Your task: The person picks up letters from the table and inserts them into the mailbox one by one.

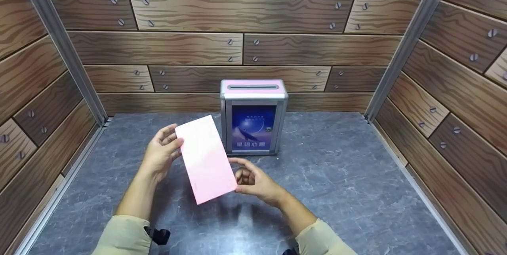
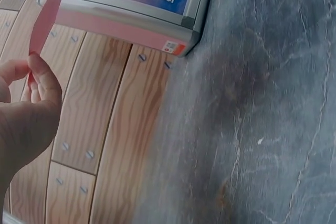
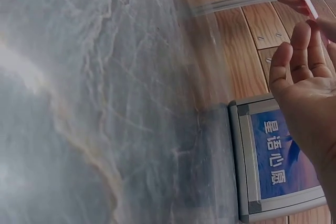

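Note:
A pink rectangular sheet of paper (image 1: pixel 206 160) is held tilted above the table, its broad face turned up to the head camera. My left hand (image 1: pixel 160 154) pinches its upper left edge between thumb and fingers. At the lower right corner, my right hand (image 1: pixel 259 183) pinches it with thumb and curled fingers, the index finger stretched along the edge. In the left wrist view the paper (image 2: pixel 46 22) shows nearly edge-on. Just behind it stands an upright metal-framed box (image 1: pixel 254 118) with a slot (image 1: pixel 253 87) in its pink top and a blue picture door.
The grey marbled table (image 1: pixel 336 191) spreads around the box and under both hands. Wood-patterned panels (image 1: pixel 241 11) rise at the back and both sides, joined by metal corner posts (image 1: pixel 410 41). A small round lock (image 1: pixel 269 129) sits on the box door.

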A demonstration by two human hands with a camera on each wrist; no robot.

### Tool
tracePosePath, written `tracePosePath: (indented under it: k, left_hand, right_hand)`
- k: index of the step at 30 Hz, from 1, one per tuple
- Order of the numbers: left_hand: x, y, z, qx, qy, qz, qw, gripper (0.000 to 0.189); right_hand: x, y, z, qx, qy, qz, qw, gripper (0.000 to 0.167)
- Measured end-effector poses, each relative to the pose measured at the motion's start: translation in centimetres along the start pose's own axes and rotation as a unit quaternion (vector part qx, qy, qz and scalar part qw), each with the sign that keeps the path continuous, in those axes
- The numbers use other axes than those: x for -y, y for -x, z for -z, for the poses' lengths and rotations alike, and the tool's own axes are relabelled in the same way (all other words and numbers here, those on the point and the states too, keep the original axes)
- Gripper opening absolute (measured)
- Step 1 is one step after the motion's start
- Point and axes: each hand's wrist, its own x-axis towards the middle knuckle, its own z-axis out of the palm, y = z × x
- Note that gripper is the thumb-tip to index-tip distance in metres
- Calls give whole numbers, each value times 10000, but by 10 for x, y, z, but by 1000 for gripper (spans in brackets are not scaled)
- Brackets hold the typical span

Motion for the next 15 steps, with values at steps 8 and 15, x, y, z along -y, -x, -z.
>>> tracePosePath:
  k: [8, 15]
  left_hand:
    - [-4, 3, -11, 86, 10, -123, 9999, 73]
    - [-6, 7, -19, 307, 12, -152, 9994, 72]
  right_hand:
    - [10, 3, 2, 385, -40, -128, 9992, 95]
    - [21, 2, 3, 359, -97, -221, 9991, 89]
